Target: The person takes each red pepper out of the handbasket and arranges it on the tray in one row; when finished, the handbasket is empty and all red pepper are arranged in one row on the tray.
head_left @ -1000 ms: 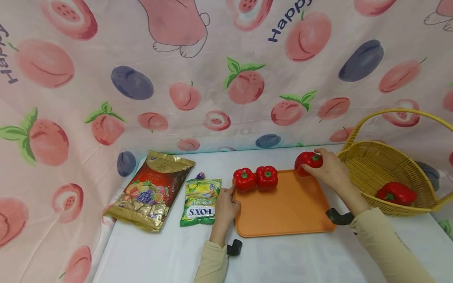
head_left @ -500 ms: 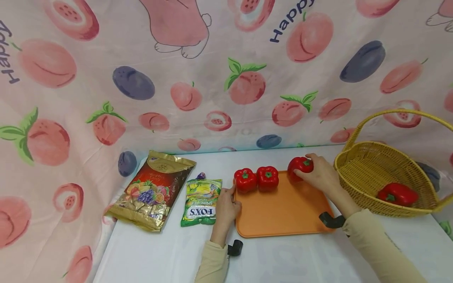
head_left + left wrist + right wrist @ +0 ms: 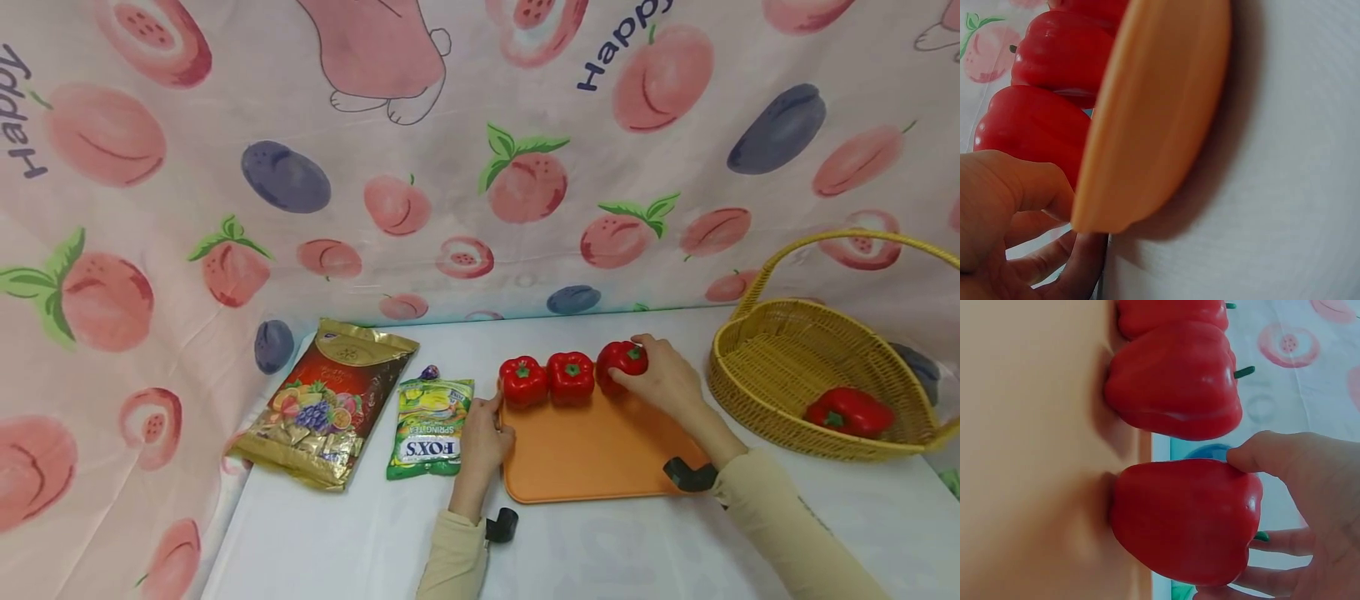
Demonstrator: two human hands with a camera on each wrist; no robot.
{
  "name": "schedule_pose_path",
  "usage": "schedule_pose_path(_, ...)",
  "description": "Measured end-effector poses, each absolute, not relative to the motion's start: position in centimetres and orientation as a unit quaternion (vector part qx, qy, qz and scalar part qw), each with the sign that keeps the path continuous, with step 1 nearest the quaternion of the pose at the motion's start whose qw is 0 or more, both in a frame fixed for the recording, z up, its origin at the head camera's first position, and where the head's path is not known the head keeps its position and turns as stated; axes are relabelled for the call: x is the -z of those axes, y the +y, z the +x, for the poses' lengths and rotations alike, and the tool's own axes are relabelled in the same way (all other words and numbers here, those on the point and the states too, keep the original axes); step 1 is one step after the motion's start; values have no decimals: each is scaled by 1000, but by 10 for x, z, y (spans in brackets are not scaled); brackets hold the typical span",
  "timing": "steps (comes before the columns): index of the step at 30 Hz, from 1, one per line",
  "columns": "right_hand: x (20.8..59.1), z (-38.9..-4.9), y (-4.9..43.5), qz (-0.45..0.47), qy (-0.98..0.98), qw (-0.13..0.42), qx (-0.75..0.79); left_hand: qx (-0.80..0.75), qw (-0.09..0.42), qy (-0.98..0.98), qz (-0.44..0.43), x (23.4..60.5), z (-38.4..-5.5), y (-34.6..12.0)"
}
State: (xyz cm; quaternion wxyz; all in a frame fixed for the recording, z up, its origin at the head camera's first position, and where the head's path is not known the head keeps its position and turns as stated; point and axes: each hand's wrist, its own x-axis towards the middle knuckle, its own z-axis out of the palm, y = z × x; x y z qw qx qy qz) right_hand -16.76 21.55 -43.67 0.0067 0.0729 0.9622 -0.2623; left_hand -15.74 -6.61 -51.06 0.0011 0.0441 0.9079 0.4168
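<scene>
My right hand (image 3: 663, 379) grips a red bell pepper (image 3: 1185, 519) by its upper part, thumb on one side and fingers on the other. The pepper is at the far edge of the orange tray (image 3: 600, 454), stem up, its base at the tray's surface. Two more red bell peppers (image 3: 523, 382) (image 3: 572, 379) stand side by side at the tray's far left corner; a narrow gap separates them from the gripped one. My left hand (image 3: 483, 437) holds the tray's left rim, its fingers curled at the edge in the left wrist view.
A yellow wicker basket (image 3: 757, 417) with a tall handle stands at the right, another red bell pepper (image 3: 851, 412) lying in it. Left of the tray lie a green candy bag (image 3: 429, 425), a small purple wrapped candy (image 3: 430, 372) and a large red-gold candy bag (image 3: 330, 404).
My right hand has carried the red bell pepper leftward and slightly nearer along the tray's far edge, towards the other two. The left hand has stayed at the tray's rim.
</scene>
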Motion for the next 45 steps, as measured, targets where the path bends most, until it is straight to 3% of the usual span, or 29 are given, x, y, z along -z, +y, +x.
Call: schedule_pose_path(45, 439, -156, 211, 65, 966, -41, 248, -409, -8, 911, 51, 507, -154, -65)
